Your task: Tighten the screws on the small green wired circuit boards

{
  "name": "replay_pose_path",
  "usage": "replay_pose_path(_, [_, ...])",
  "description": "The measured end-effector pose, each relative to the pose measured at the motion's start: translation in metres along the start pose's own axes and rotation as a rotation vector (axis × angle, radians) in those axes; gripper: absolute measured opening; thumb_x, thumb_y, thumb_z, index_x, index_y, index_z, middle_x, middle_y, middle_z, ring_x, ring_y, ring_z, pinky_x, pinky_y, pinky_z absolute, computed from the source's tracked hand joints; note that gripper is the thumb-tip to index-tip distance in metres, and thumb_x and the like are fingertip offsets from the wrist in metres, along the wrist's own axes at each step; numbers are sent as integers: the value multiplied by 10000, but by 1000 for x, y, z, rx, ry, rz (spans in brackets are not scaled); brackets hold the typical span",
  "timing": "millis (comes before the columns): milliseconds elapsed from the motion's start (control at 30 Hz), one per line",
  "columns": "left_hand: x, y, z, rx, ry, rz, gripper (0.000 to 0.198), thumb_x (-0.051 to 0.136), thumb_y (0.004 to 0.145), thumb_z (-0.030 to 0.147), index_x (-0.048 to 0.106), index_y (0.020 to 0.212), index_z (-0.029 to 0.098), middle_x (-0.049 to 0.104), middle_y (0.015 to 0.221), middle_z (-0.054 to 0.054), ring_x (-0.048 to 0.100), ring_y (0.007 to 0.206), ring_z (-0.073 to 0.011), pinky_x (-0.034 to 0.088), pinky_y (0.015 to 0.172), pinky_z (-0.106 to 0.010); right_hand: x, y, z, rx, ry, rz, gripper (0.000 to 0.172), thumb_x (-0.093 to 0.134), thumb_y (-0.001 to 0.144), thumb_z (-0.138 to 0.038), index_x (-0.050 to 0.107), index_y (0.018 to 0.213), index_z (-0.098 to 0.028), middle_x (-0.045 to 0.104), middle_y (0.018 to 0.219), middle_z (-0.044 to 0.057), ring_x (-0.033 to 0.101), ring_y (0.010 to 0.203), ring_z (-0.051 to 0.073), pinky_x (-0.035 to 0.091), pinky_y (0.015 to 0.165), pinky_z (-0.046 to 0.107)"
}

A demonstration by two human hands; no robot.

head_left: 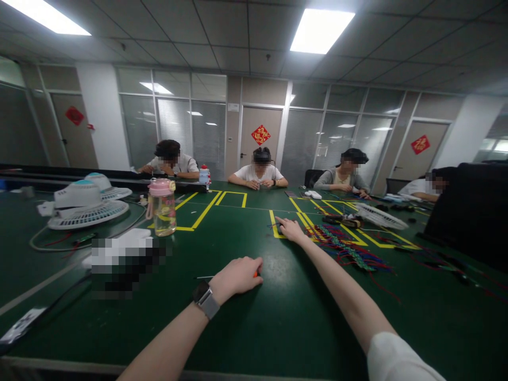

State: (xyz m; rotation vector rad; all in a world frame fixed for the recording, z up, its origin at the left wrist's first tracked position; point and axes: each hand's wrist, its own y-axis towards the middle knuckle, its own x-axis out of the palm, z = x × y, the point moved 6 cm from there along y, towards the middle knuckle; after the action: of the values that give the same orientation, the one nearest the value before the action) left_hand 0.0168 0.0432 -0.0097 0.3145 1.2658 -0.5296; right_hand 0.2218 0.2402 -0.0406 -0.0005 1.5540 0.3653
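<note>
My left hand (238,276) is closed around a screwdriver and rests low over the green table. The screwdriver's thin metal shaft (204,277) sticks out to the left behind the wrist, and a bit of its orange handle (256,273) shows by the fingers. Farther forward, my right hand (291,230) is stretched out to a yellow-taped outline (273,219). Its fingers are bent down over a small dark piece (280,228) with thin wires, too small to name. Just right of that hand lies a pile of green circuit boards with red and blue wires (347,246).
On the left stand white fan parts (87,211), a pink-lidded bottle (162,211) and a white object (123,246), partly blurred. A fan grille (381,217) lies at right near a large black object (468,211). Several people sit along the far side.
</note>
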Motion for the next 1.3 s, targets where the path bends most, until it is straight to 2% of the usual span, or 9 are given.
replay_pose_path(167, [-4,-4,6,-1,46,24,207,540,825,301,599,1003,213,693,998,-88,674,863,-249,491,703,-317,-9,-26,-22,-173,32,8,564,314,934,-143,291,1496,-173,570,1296,152,578,1113,251,369,976,375])
replay_pose_path(367, [-5,-5,8,16,51,39,227,563,814,301,623,1017,219,706,984,-98,680,866,-262,501,714,-333,-28,-86,-54,-459,159,59,571,318,931,-181,282,1501,-192,611,1251,125,597,1027,246,435,911,376])
replay_pose_path(567, [-8,-4,7,24,54,68,237,581,816,318,657,1018,223,705,1018,-109,680,901,-276,506,728,-341,-42,-137,-69,-600,262,100,512,315,971,-240,313,1480,-186,672,1135,106,601,971,237,456,882,376])
replay_pose_path(700, [-11,-4,7,39,49,97,214,570,828,318,676,984,218,713,987,-105,686,876,-266,504,717,-328,-47,-150,-71,-555,337,230,474,356,958,-246,397,1426,-184,671,1135,115,606,981,235,453,885,380])
replay_pose_path(833, [-12,-3,8,86,29,145,193,546,848,309,677,950,213,711,972,-92,681,872,-253,506,731,-325,-40,-140,-70,-204,409,307,474,513,896,-334,493,1333,-151,638,1117,129,616,906,226,470,833,360])
replay_pose_path(933, [-17,0,9,129,25,282,249,495,889,320,638,1058,206,683,1006,-90,661,910,-247,513,788,-353,-29,-127,-71,3,439,225,396,648,803,-349,642,1119,-111,644,994,127,615,828,228,469,741,324])
replay_pose_path(1033, [-28,-1,13,238,6,491,331,381,932,216,548,1213,161,613,1131,-121,604,1016,-230,486,911,-385,-24,-121,-76,26,516,146,194,656,773,-215,713,926,-110,654,832,89,606,788,219,450,707,300])
replay_pose_path(1200, [-52,-14,12,336,-233,833,384,300,955,146,467,1300,173,553,1073,-97,577,947,-179,494,923,-378,-28,-140,-95,-139,674,49,143,678,753,-166,752,874,-150,635,779,33,574,697,157,436,633,243])
replay_pose_path(1300, [-61,-19,7,363,-551,934,333,355,973,246,462,1287,221,526,1034,-54,612,733,-109,563,689,-268,-34,-158,-114,-292,805,-6,138,687,764,-173,761,880,-164,602,777,25,543,685,141,423,619,236])
